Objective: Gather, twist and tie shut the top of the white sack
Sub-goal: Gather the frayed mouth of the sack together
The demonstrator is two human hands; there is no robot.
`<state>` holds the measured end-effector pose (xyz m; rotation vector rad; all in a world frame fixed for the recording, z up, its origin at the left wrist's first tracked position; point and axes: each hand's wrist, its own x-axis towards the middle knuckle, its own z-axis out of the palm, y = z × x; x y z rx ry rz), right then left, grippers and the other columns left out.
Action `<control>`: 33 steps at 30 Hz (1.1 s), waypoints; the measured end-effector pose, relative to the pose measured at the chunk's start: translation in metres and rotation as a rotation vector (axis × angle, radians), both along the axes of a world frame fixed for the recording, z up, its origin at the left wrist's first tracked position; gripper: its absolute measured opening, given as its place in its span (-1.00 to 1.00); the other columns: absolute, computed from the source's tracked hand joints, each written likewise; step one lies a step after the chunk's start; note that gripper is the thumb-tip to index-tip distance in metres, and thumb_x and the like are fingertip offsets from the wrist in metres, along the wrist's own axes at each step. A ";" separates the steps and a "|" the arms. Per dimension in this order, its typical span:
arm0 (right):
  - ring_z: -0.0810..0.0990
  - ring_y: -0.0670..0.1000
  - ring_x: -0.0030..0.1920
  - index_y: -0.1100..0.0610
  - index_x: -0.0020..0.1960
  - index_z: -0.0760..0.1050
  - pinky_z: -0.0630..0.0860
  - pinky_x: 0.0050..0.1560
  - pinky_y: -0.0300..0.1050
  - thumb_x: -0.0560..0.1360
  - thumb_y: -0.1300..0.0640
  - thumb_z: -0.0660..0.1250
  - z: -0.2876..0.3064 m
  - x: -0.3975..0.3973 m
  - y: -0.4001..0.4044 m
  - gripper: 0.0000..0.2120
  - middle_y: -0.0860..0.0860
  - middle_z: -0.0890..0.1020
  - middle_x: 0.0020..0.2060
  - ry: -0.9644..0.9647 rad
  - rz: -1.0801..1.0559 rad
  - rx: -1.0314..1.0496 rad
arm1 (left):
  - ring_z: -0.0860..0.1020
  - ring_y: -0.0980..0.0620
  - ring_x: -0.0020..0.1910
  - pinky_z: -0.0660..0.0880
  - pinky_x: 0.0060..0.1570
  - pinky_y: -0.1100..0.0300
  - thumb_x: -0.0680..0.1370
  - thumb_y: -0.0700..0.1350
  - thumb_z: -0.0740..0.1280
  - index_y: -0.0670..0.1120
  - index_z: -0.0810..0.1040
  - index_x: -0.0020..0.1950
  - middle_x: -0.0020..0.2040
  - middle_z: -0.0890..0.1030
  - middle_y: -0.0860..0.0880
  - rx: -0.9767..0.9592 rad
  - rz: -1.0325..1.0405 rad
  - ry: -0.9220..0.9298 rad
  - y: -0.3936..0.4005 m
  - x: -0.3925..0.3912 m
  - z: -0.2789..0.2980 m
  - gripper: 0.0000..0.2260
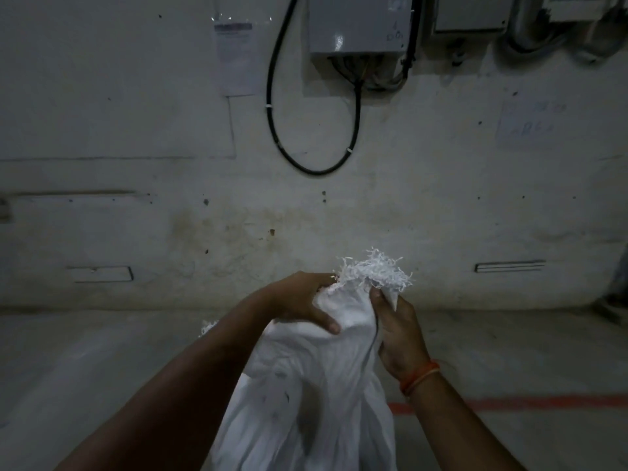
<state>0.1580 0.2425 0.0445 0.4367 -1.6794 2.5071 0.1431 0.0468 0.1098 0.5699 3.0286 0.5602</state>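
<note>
Two bare hands grip the gathered neck of the white sack [306, 385], which stands on the floor directly below them and fills the lower middle of the view. To the left, the left hand [302, 302] clamps around the bunched cloth from the side, its thumb [326, 321] pressed flat across the fabric just below the neck and its fingers wrapped out of sight behind. Between the two hands the cloth is pulled into tight folds that fan downward into the body of the sack. Above the hands, the frayed top edge [373, 273] sticks up in a ragged white tuft, touching the upper fingers of both. To the right, the right hand [397, 328] is closed on the other side of the neck, pinching a pointed fold of fabric between thumb and fingers; an orange thread band [419, 377] circles its wrist. Past the right wrist, a red line [526, 402] runs across the grey floor [102, 368]. Beyond the hands rises a stained pale wall [136, 215] carrying a grey metal box [360, 25] with a looped black cable [282, 137] hanging beneath.
</note>
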 end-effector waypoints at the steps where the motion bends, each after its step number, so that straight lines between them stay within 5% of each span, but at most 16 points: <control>1: 0.68 0.19 0.13 0.16 0.13 0.65 0.58 0.14 0.08 0.64 0.16 0.20 0.001 0.001 0.001 -0.75 0.19 0.71 0.07 -0.010 0.035 -0.019 | 0.50 0.00 0.35 0.35 0.22 0.24 0.31 0.24 0.58 0.06 0.38 0.49 0.42 0.52 0.05 -0.013 0.018 -0.023 -0.004 -0.001 -0.003 -0.18; 7: 0.64 0.27 0.14 0.26 0.14 0.62 0.57 0.17 0.15 0.63 0.16 0.20 -0.006 -0.003 0.011 -0.73 0.30 0.67 0.09 -0.152 0.185 -0.247 | 0.62 -0.02 0.20 0.51 0.19 0.16 0.41 0.24 0.51 -0.03 0.58 0.32 0.25 0.66 -0.01 -0.015 0.069 -0.054 -0.029 -0.008 -0.020 -0.42; 12: 0.64 0.17 0.20 0.17 0.16 0.65 0.58 0.19 0.12 0.46 -0.03 0.43 -0.012 -0.016 0.006 -0.64 0.20 0.68 0.15 -0.164 0.221 -0.347 | 0.66 0.11 -0.12 0.50 -0.10 0.23 0.41 0.15 0.54 -0.04 0.71 -0.04 -0.08 0.74 0.03 0.227 0.156 0.300 -0.030 -0.021 -0.016 -0.70; 14: 0.63 0.20 0.21 0.22 0.29 0.53 0.57 0.23 0.17 0.28 -0.13 0.59 -0.013 -0.024 0.001 -0.30 0.21 0.66 0.19 -0.086 0.191 -0.227 | 0.64 0.13 -0.24 0.49 -0.21 0.21 0.38 0.14 0.56 -0.03 0.69 -0.15 -0.22 0.72 0.04 0.264 0.166 0.403 -0.026 -0.023 -0.009 -0.74; 16: 0.65 0.21 0.18 0.22 0.30 0.50 0.58 0.20 0.18 0.18 -0.15 0.65 -0.011 -0.031 -0.004 -0.18 0.19 0.67 0.17 -0.004 0.119 -0.023 | 0.64 0.12 -0.27 0.49 -0.23 0.20 0.36 0.12 0.55 -0.03 0.67 -0.19 -0.27 0.70 0.04 0.243 0.143 0.468 -0.020 -0.026 -0.006 -0.76; 19: 0.69 0.10 0.11 0.12 0.24 0.57 0.63 0.13 0.10 0.15 -0.14 0.67 -0.005 -0.038 -0.020 -0.26 0.08 0.72 0.09 0.069 0.045 0.277 | 0.65 0.08 -0.30 0.57 -0.22 0.16 0.36 0.01 0.45 -0.03 0.64 -0.24 -0.30 0.69 0.03 0.215 0.097 0.515 -0.005 -0.030 -0.008 -0.88; 22: 0.71 0.07 0.08 0.12 0.18 0.63 0.63 0.10 0.00 0.34 0.07 0.59 -0.004 -0.044 -0.032 -0.57 0.04 0.74 0.03 0.120 -0.010 0.356 | 0.64 0.06 -0.32 0.58 -0.22 0.13 0.38 -0.02 0.37 -0.04 0.59 -0.28 -0.31 0.69 0.01 0.165 0.100 0.574 0.004 -0.032 -0.013 -0.89; 26: 0.71 0.10 0.06 0.14 0.13 0.66 0.61 0.17 0.17 0.49 0.25 0.43 -0.016 -0.049 -0.030 -0.78 0.09 0.74 0.01 0.059 -0.041 0.272 | 0.59 0.21 -0.20 0.47 -0.14 0.37 0.45 -0.08 0.48 -0.02 0.65 -0.08 -0.18 0.65 0.13 0.320 0.014 0.423 -0.011 -0.029 -0.016 -0.91; 31: 0.61 0.23 0.24 0.27 0.31 0.52 0.54 0.27 0.16 0.47 0.11 0.45 -0.025 -0.044 -0.023 -0.55 0.23 0.63 0.22 0.016 0.137 -0.040 | 0.53 0.10 0.23 0.44 0.13 0.21 0.45 0.20 0.49 0.12 0.39 0.42 0.36 0.53 0.07 0.185 0.015 0.050 -0.033 -0.022 -0.021 -0.41; 33: 0.60 0.28 0.23 0.33 0.31 0.48 0.55 0.25 0.15 0.54 0.29 0.33 -0.027 -0.043 -0.019 -0.65 0.29 0.61 0.22 -0.009 0.176 -0.108 | 0.47 0.02 0.35 0.41 0.20 0.18 0.44 0.19 0.50 0.17 0.25 0.52 0.50 0.40 0.07 0.193 0.028 -0.031 -0.038 -0.018 -0.024 -0.28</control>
